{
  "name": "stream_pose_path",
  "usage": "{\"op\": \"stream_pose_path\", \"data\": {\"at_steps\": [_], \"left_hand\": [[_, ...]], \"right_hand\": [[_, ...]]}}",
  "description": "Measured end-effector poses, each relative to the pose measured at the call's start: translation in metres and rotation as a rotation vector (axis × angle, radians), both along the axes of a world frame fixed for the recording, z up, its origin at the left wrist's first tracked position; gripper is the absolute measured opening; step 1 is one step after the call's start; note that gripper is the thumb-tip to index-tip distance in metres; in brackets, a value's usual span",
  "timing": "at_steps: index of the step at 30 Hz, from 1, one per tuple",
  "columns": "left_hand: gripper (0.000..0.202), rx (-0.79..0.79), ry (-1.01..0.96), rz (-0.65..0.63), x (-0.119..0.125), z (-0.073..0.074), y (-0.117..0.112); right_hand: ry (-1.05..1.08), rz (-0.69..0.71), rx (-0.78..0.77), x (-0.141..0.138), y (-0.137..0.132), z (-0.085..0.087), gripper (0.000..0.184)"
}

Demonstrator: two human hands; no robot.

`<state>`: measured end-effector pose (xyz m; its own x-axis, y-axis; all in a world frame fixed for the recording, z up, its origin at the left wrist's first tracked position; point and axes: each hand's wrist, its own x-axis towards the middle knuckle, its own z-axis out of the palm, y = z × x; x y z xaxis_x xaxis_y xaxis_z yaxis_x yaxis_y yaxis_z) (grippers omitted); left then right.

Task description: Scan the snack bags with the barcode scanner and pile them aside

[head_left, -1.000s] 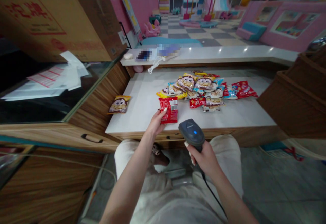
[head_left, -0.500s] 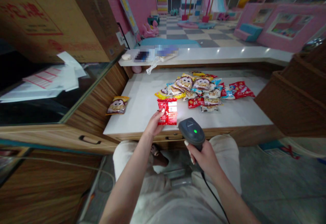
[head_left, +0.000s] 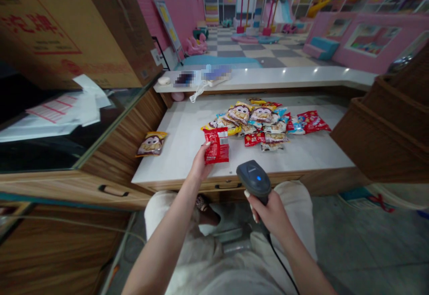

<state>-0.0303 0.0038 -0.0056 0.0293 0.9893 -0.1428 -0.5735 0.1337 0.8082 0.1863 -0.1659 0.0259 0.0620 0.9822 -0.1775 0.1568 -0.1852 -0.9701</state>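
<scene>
My left hand (head_left: 201, 164) grips a red snack packet (head_left: 216, 145) by its lower left edge, just above the near edge of a white counter (head_left: 181, 152). My right hand (head_left: 268, 212) is closed around the handle of a dark grey corded barcode scanner (head_left: 254, 179), whose blue light is lit and whose head points up and away from me. The scanner is a short way to the right of the red packet, not touching it. A heap of red and yellow snack packets (head_left: 250, 125) lies further along the counter, and a single cartoon-printed packet (head_left: 151, 144) lies alone near its left edge.
A white ledge (head_left: 268, 77) with blurred items and a white cord runs behind the counter. A glass-topped wooden cabinet (head_left: 83, 125) with papers and a cardboard box (head_left: 73, 31) stands left, a wooden shelf (head_left: 378, 129) right. My knees are below the counter.
The red packet has tilted from lying flat and glaring to a more upright pose. The scanner light has gone from green to blue. The whole view has swung slightly.
</scene>
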Motion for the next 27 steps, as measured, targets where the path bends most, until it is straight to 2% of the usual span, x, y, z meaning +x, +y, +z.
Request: {"op": "stream_pose_path", "data": {"at_steps": [3, 7, 9, 12, 14, 16, 19, 22, 24, 27], "left_hand": [[0.045, 0.201, 0.177, 0.049, 0.017, 0.026, 0.021], [0.05, 0.563, 0.665, 0.089, 0.054, 0.063, 0.063], [0.051, 0.713, 0.854, 0.078, 0.077, 0.075, 0.089], [0.051, 0.806, 1.028, 0.043, 0.106, 0.081, 0.125], [0.055, 0.78, 1.107, 0.008, 0.119, 0.078, 0.141], [0.06, 0.751, 1.133, -0.021, 0.126, 0.075, 0.149], [0.06, 0.767, 1.068, 0.004, 0.121, 0.074, 0.139], [0.047, 0.768, 0.984, 0.08, 0.097, 0.073, 0.108], [0.042, 0.72, 0.938, 0.14, 0.07, 0.067, 0.083], [0.046, 0.573, 0.943, 0.263, 0.011, 0.051, 0.05]], "right_hand": [[0.009, -0.012, -0.005, 0.004, 0.0, -0.001, 0.037], [0.044, -0.045, -0.01, 0.009, 0.0, 0.0, 0.036], [0.052, -0.069, -0.014, 0.012, -0.001, -0.001, 0.037], [0.057, -0.11, -0.015, 0.018, -0.002, -0.002, 0.038], [0.056, -0.132, -0.009, 0.021, -0.003, -0.002, 0.04], [0.053, -0.142, -0.007, 0.023, -0.004, -0.001, 0.041], [0.046, -0.134, -0.016, 0.024, -0.003, 0.0, 0.044], [0.034, -0.105, -0.008, 0.021, -0.004, -0.005, 0.047], [0.032, -0.086, 0.007, 0.018, -0.006, -0.011, 0.049], [0.036, -0.035, 0.01, 0.013, -0.01, -0.02, 0.051]]}}
